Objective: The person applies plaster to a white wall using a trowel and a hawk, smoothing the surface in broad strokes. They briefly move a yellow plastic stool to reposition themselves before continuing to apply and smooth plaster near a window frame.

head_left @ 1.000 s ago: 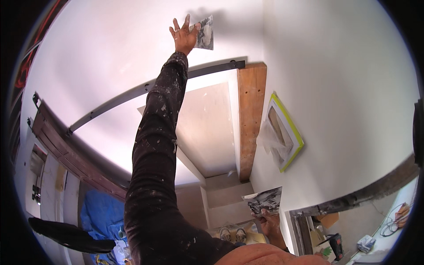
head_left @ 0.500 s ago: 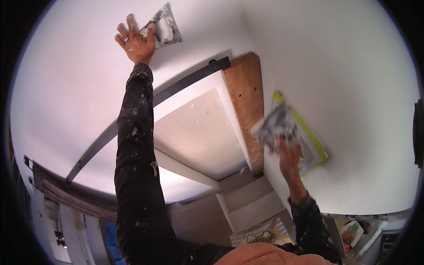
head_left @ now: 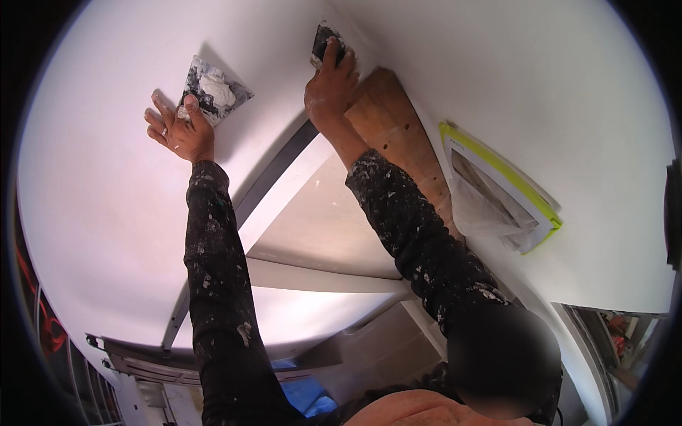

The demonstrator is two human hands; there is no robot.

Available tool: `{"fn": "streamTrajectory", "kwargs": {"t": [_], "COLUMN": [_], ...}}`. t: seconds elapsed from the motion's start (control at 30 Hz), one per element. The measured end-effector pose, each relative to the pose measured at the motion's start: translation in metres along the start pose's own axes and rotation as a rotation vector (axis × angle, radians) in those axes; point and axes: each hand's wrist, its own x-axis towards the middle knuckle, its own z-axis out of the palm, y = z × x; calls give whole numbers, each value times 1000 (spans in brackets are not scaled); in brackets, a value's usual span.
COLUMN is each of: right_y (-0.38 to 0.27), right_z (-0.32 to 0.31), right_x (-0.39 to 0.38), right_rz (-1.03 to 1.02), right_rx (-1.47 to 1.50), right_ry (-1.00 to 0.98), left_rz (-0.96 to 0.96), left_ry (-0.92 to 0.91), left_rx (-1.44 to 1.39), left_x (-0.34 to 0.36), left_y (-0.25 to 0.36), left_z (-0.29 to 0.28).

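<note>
My left hand [head_left: 183, 135] is up at the white wall surface, its thumb on a square putty plate [head_left: 231, 96] that carries a lump of white putty [head_left: 215, 88]. Its other fingers are spread. Farther to the right, my right hand [head_left: 332, 89] grips a small dark putty scraper [head_left: 328, 44] smeared with white, held at the white surface near the corner. The fingers lie over the scraper's back and hide part of it. Both black sleeves are spattered with white.
A reddish-brown wooden board [head_left: 387, 117] stands along the corner beside my right wrist. A dark metal rail [head_left: 273, 160] crosses between my arms. On the right wall hangs a lime-edged panel with clear plastic [head_left: 504, 188]. A blue sheet [head_left: 309, 396] lies below. A dark round blur covers my right upper arm.
My right hand has swung up and left with the scraper from beside the lime-edged panel to the white surface near the corner. My left hand and its putty plate have shifted down and left in view.
</note>
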Motion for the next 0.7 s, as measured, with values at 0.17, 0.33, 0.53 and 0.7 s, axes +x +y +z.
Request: {"fn": "streamTrajectory", "kwargs": {"t": [0.17, 0.33, 0.53, 0.7], "right_y": [10, 14, 5, -24], "right_z": [1, 8, 3, -11], "right_x": [17, 20, 18, -11], "right_rz": [79, 72, 123, -93], "right_rx": [-133, -64, 58, 114], "right_ry": [-45, -87, -178, -87], "left_rz": [-10, -1, 7, 1], "left_ry": [-3, 1, -14, 8], "left_rx": [39, 45, 64, 45], "left_x": [-1, -2, -1, 1], "left_y": [-5, -8, -10, -4], "left_z": [-1, -2, -2, 1]}}
